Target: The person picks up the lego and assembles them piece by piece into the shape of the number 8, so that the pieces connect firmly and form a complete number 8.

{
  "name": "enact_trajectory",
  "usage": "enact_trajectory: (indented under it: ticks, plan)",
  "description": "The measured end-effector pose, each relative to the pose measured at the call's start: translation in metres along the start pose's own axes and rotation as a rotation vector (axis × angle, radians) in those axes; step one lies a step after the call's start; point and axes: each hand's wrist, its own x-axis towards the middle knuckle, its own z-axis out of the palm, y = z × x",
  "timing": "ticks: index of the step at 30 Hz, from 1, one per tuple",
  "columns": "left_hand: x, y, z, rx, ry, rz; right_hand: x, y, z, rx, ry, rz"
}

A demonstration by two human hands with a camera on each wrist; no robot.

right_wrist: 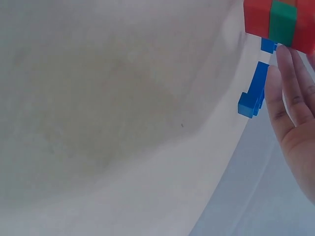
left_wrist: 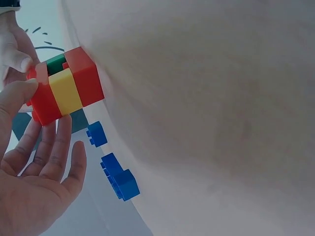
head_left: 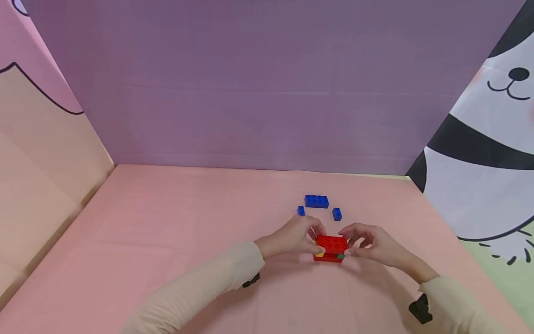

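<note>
A small stack of toy building bricks sits on the pink tabletop, a red studded brick [head_left: 332,243] on top and another red brick [head_left: 327,260] at the bottom. Between these two layers are a yellow brick [left_wrist: 65,92] at the left end and a green brick [right_wrist: 283,22] at the right end. My left hand [head_left: 295,236] pinches the stack's left end, thumb at the front and fingers behind. From the other side my right hand [head_left: 374,246] holds the right end between thumb and fingers. The fingers partly cover both ends.
Behind the stack lie a long blue brick [head_left: 316,201] and two small blue bricks, one at the left [head_left: 301,211] and one at the right [head_left: 337,214]. A purple panel [head_left: 258,93] rises at the table's back edge, with printed panels on both sides.
</note>
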Motion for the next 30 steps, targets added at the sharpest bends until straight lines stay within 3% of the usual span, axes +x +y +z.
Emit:
enact_trajectory:
  ticks: [11, 22, 30]
  plan:
    - [0.0009, 0.0002, 0.0015, -0.013, 0.000, -0.002, -0.0028, 0.0021, 0.0032, -0.016, 0.070, -0.002]
    - [0.0023, 0.0000, -0.0008, -0.004, -0.035, -0.001, -0.0020, 0.0079, 0.0037, -0.003, 0.054, 0.029]
    - [0.0039, -0.0036, -0.0027, -0.050, -0.057, 0.010, -0.0022, 0.0084, 0.0035, 0.018, 0.048, 0.046]
